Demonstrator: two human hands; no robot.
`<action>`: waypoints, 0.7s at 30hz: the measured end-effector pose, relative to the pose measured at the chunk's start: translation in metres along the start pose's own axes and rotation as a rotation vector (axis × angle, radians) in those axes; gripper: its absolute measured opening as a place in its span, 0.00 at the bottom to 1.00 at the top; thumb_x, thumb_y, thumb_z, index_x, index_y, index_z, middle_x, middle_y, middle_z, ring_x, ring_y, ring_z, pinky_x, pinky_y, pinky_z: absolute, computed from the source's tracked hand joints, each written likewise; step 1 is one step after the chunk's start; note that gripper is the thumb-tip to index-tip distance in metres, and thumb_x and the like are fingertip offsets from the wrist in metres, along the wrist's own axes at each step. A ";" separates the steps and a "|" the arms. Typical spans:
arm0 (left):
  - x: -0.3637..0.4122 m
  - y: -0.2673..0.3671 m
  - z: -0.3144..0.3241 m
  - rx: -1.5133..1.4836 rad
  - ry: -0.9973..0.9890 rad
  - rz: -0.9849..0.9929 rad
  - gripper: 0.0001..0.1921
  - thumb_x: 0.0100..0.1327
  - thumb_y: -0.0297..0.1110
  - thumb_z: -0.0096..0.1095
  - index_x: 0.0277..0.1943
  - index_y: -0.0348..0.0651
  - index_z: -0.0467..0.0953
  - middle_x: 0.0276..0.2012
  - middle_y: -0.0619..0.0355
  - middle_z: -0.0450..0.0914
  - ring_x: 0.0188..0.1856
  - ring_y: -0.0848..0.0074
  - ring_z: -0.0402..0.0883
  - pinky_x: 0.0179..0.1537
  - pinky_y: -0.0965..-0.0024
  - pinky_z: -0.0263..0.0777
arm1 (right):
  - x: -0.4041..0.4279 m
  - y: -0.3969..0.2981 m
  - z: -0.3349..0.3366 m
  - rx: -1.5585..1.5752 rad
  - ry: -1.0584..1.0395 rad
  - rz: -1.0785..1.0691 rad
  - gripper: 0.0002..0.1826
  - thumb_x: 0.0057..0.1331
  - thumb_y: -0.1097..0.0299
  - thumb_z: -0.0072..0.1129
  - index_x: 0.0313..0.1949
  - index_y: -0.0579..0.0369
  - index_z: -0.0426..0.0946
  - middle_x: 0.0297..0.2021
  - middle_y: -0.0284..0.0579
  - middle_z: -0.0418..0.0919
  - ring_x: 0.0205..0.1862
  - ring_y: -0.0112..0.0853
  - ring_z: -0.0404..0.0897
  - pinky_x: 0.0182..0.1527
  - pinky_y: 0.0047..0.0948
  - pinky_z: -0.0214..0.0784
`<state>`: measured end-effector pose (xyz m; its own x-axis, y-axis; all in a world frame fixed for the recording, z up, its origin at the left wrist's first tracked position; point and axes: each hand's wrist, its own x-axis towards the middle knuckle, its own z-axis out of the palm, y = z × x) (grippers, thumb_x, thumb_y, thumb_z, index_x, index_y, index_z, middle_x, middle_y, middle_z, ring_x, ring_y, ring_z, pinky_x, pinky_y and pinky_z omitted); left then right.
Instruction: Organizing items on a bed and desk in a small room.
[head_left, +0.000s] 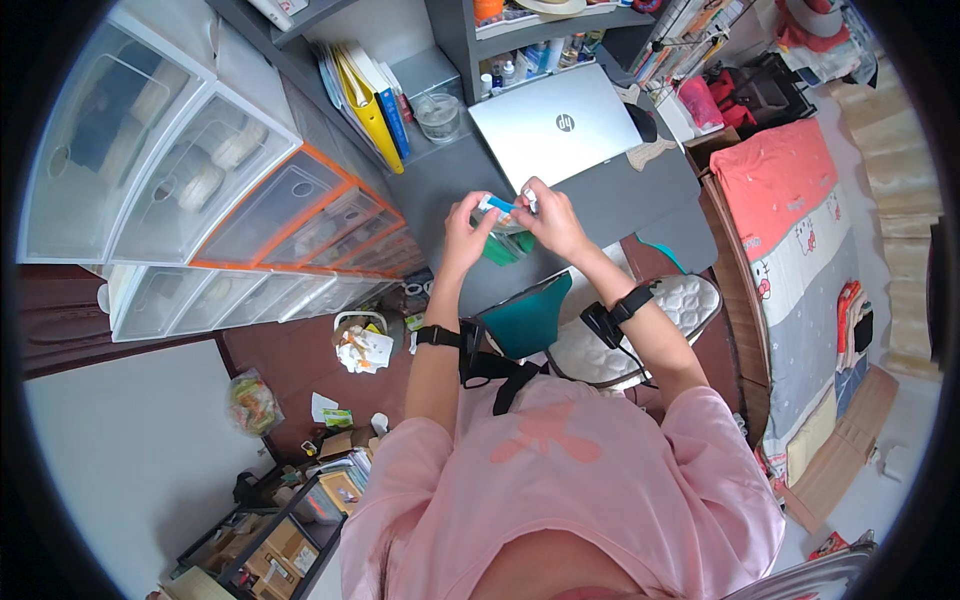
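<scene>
Both hands are raised over the grey desk, in front of a closed silver HP laptop. My left hand grips the left side of a small clear and green plastic packet with a blue and white upper edge. My right hand pinches the packet's right side near its top, and a small white object shows between its raised fingers; what it is, I cannot tell. The green lower part of the packet hangs below the fingers. Its contents are hard to make out.
A clear plastic cup and upright folders stand at the desk's back left. Clear drawer units line the left. A teal chair back and a quilted white cushion are between body and desk. A filled waste bin stands on the floor.
</scene>
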<state>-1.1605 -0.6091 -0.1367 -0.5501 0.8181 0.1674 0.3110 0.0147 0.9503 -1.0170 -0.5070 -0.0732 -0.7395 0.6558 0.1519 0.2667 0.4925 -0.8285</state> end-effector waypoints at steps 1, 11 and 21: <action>0.000 0.000 -0.001 -0.006 -0.018 -0.004 0.12 0.57 0.32 0.65 0.43 0.40 0.76 0.38 0.52 0.80 0.43 0.64 0.76 0.46 0.65 0.69 | 0.000 -0.002 -0.001 -0.009 -0.003 0.000 0.14 0.55 0.70 0.64 0.36 0.57 0.67 0.26 0.53 0.78 0.30 0.49 0.80 0.32 0.41 0.70; 0.004 0.003 -0.003 0.021 -0.101 0.038 0.09 0.58 0.32 0.64 0.41 0.41 0.77 0.39 0.55 0.81 0.46 0.64 0.76 0.47 0.66 0.69 | -0.001 -0.002 0.000 -0.186 -0.040 -0.040 0.13 0.56 0.73 0.59 0.38 0.53 0.66 0.27 0.53 0.78 0.31 0.52 0.78 0.33 0.47 0.69; 0.007 0.016 -0.016 0.193 -0.093 0.236 0.08 0.55 0.31 0.67 0.37 0.41 0.78 0.37 0.56 0.82 0.41 0.62 0.78 0.42 0.63 0.70 | -0.001 -0.006 0.015 -0.254 0.028 -0.174 0.12 0.56 0.73 0.58 0.38 0.53 0.66 0.28 0.52 0.78 0.33 0.51 0.78 0.33 0.47 0.70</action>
<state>-1.1713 -0.6124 -0.1168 -0.3746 0.8610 0.3441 0.5677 -0.0804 0.8193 -1.0273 -0.5187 -0.0759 -0.7714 0.5625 0.2976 0.2856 0.7239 -0.6280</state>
